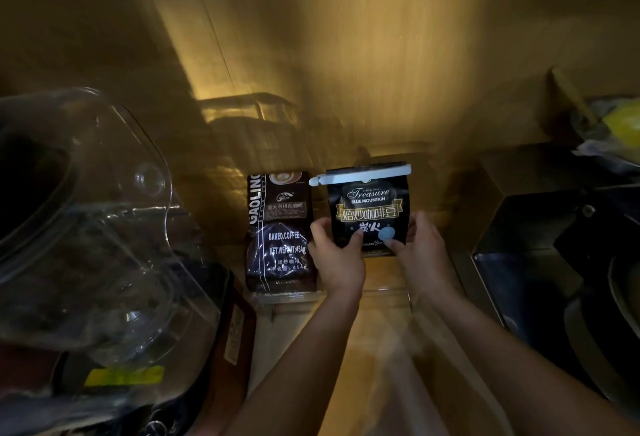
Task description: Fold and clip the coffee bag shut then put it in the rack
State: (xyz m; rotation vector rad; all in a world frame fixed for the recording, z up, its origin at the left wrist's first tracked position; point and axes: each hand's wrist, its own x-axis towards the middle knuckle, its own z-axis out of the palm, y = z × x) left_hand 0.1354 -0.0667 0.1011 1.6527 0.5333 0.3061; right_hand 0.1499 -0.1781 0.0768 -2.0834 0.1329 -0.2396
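A black coffee bag [369, 208] with gold lettering stands upright in the middle of the view. Its folded top is pinched under a long white clip [362, 177]. My left hand [337, 255] grips the bag's lower left edge, thumb on the front. My right hand [420, 250] grips its lower right edge the same way. The bag's bottom sits at or just above a clear acrylic rack [388, 291]; I cannot tell whether it rests on it.
A second dark coffee bag [282, 231] stands in the rack just left of the held one. A large clear plastic container [90, 227] fills the left side. A dark sink or tray [540, 262] lies to the right, below a yellow object [623, 125].
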